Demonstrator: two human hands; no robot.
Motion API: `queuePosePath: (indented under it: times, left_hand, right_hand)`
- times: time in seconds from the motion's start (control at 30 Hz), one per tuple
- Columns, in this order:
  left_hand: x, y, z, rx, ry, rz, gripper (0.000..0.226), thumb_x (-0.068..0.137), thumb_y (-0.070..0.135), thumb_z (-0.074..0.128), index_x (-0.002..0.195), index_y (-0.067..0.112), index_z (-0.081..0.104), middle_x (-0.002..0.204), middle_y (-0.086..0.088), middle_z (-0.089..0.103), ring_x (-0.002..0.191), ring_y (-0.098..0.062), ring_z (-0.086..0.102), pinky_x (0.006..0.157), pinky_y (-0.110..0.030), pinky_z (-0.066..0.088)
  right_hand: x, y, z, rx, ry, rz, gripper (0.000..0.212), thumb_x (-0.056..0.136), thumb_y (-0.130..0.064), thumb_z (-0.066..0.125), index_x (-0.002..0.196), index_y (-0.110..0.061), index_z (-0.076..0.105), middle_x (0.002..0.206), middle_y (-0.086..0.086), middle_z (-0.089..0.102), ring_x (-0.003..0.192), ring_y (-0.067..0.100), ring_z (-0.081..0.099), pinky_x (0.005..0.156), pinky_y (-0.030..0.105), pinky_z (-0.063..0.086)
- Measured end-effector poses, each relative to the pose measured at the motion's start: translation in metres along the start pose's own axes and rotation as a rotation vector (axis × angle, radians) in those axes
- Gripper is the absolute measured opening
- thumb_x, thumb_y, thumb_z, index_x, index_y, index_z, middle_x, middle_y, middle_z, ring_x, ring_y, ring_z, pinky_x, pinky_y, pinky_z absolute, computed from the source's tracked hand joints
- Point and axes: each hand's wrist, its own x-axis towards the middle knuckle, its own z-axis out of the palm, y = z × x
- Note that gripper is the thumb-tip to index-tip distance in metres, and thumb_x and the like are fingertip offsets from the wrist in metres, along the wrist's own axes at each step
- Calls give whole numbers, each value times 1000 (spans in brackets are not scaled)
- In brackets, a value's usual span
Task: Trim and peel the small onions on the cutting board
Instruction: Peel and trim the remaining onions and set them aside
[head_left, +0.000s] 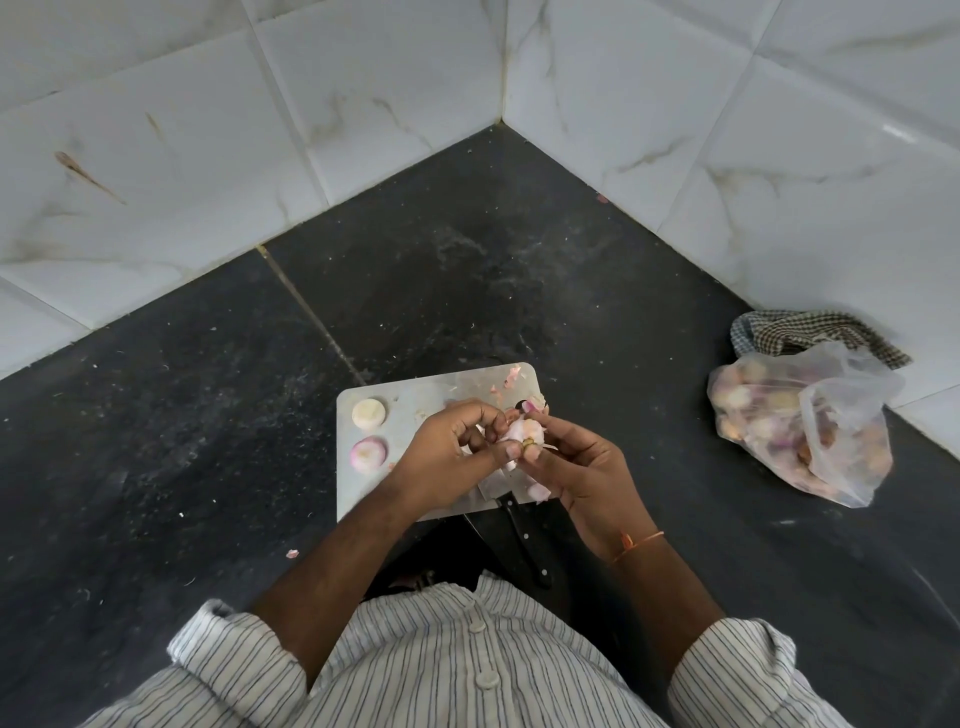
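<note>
both hands apparently around onion

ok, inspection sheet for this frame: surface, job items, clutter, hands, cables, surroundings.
Surface: dark stone counter, dusty, scraps on it.
Job's things: cutting board; onion held above it; two peeled onions at its left edge; knife lying at its near edge.
Clutter: peel bits on the board.
Hands: left hand and right hand both have a grip on the onion.
Cables: nothing seen.
Surroundings: tiled walls; bag of onions, checked cloth on the right.
</note>
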Motion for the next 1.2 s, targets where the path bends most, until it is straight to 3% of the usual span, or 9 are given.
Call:
queuePosePath:
  times: [0.13,0.33,0.5,0.6,0.73,0.87,1.0,1.1,1.2]
  left_hand:
    - [-1,-2,3,55,11,49,16,96,19,81,89,27,69,84,26,64,75,1,57,70,-12,45]
    - [-1,-5,6,22,101,68,12,94,20,83,90,20,71,91,11,67,76,-6,59,74,-18,49]
    - [-3,-6,8,36,75,88,14,92,16,85,87,17,72,83,17,64,71,-5,56,73,-17,46]
    - [-3,-16,11,81,89,-56,17,89,28,88,86,29,71,82,21,68,67,-3,59,67,-15,46]
    - [5,-21,10,96,91,-209,19,86,30,90,99,37,78,91,22,74,64,4,64,65,-18,49]
    - [14,-15,4,234,2,-171,31,86,26,87,116,34,84,107,20,81,82,18,66,84,-19,55]
    - [10,-3,5,281,42,-61,44,86,45,88,128,42,77,120,22,77,93,13,67,90,-17,55]
    - [4,6,7,215,67,133,60,84,42,91,140,40,69,135,25,65,101,7,68,91,-12,53]
    - [4,11,12,207,121,228,50,87,35,90,134,32,75,135,20,65,111,-1,69,96,-15,53]
  right_hand:
    - [0,3,1,17,33,3,41,89,2,75,129,-9,75,127,25,73,121,37,70,104,41,59]
    - [3,5,2,78,67,32,48,92,0,72,139,-2,65,134,25,69,128,41,66,109,49,55]
    - [6,5,2,283,131,63,41,99,-1,64,140,3,62,135,26,69,126,37,69,101,40,61]
    - [8,-1,-8,298,165,60,38,102,-1,60,139,2,62,136,25,69,126,34,69,108,43,55]
    - [9,-7,-18,282,198,79,37,100,-1,61,137,-1,65,133,23,71,113,27,75,99,37,61]
    - [8,-9,-19,274,187,93,45,94,-5,67,140,-3,64,135,21,70,117,28,74,105,42,56]
    - [8,-6,-19,271,170,109,47,94,-8,67,141,-4,63,137,21,69,121,31,72,108,47,53]
    - [7,-5,-16,289,136,108,39,95,-9,65,133,-3,68,130,22,73,111,28,76,98,41,63]
    - [6,-2,-13,284,75,128,38,98,-10,63,135,-1,67,124,20,74,103,24,76,85,33,64]
